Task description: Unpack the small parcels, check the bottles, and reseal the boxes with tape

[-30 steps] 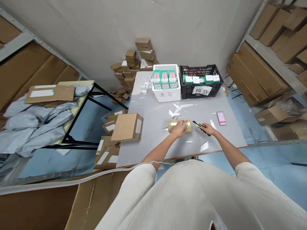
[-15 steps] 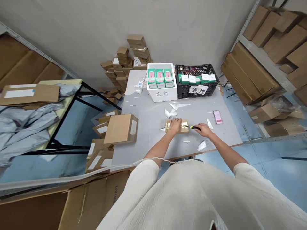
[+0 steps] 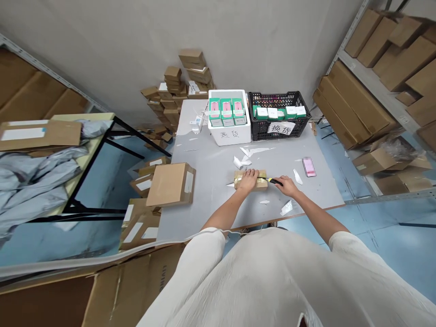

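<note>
A small taped cardboard box [image 3: 261, 183] lies on the grey table near its front edge. My left hand [image 3: 249, 179] is over the box's left half, its fingers curled across the top and holding it. In my right hand [image 3: 286, 185] is a utility knife [image 3: 274, 181] with a black and yellow handle. The knife points left, its blade end at the right part of the box top; how deep the blade sits cannot be made out. White paper scraps [image 3: 241, 162] lie just behind the box, and another scrap [image 3: 286, 207] is in front of my right hand.
A white foam box [image 3: 229, 137] and a black crate [image 3: 281, 131], both with green boxes inside, stand at the table's back. A pink item [image 3: 309, 166] lies at right. A larger carton [image 3: 170, 184] sits at the left edge. A white cable [image 3: 112, 258] crosses low at left.
My right hand has shifted slightly left with the knife, and the blade end now reaches further over the box top. My left hand stays on the box.
</note>
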### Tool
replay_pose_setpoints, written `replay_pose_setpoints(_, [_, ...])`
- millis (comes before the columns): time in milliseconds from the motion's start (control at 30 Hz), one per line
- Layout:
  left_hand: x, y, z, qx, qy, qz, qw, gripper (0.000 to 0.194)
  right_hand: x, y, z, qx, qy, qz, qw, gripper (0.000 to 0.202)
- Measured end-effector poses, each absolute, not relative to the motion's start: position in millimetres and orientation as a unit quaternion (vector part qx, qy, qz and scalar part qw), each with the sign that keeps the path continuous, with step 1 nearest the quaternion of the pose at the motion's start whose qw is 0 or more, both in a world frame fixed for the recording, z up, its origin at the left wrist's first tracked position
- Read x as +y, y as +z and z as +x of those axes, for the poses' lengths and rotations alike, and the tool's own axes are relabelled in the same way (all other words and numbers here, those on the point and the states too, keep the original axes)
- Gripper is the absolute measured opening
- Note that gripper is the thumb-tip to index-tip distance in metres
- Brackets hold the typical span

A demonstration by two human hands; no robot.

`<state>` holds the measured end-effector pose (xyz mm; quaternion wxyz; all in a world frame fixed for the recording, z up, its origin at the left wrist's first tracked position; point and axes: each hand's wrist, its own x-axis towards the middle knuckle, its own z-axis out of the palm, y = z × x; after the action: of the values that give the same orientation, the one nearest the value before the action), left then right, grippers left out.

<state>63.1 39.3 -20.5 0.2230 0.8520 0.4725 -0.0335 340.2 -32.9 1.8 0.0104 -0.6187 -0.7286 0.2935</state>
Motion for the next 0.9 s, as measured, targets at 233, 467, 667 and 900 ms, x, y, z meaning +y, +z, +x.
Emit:
replay_pose_setpoints(233, [30.2,-27.6,63.3,0.495,-0.021,0.834,0.244,0.063,-41.3,-3.3,338.8,-0.725,0.286,-0.626,0.018,0.049])
replay_pose_setpoints(467, [21.6,-29.2,64.1,0.505,0.001,0.826,0.251,0.065,-30.9,2.2,358.8,-0.741,0.271,-0.615,0.005,0.048])
replay_pose_setpoints(667, [18.1,-31.6,63.3,0.506,0.0,0.821,0.265,0.066,-25.3,-3.1,362.5,-0.743,0.264,-0.615,0.017,0.048])
replay_pose_setpoints(900, [13.5,-32.8,60.1,0.505,-0.007,0.826,0.25,0.068,-15.6,-5.8,374.2,-0.727,0.271,-0.629,0.045,0.046])
